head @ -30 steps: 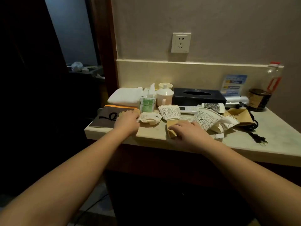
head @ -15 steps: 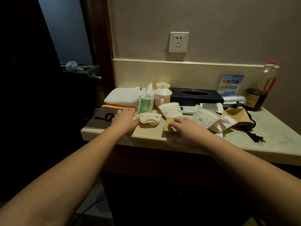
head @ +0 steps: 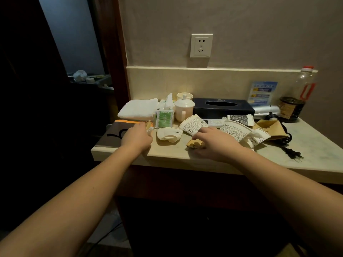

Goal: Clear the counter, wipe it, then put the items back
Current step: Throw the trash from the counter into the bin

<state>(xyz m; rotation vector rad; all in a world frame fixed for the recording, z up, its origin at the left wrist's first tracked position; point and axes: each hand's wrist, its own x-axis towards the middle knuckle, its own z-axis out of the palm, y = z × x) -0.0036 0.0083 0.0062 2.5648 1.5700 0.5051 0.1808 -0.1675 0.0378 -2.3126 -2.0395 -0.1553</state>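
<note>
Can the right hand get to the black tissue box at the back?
Probably yes, but not cleanly. The right hand rests at the front of the counter, and crumpled printed paper cups lie between it and the black tissue box. It would need to reach over them.

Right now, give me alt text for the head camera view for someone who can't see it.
A person's two bare hands reach over a cluttered stone counter: the left hand holds crumpled scraps beside a dark folder, the right hand rests on a tan scrap among crushed paper cups. Behind sit a folded white towel, a lidded mug and a black tissue box.
</note>
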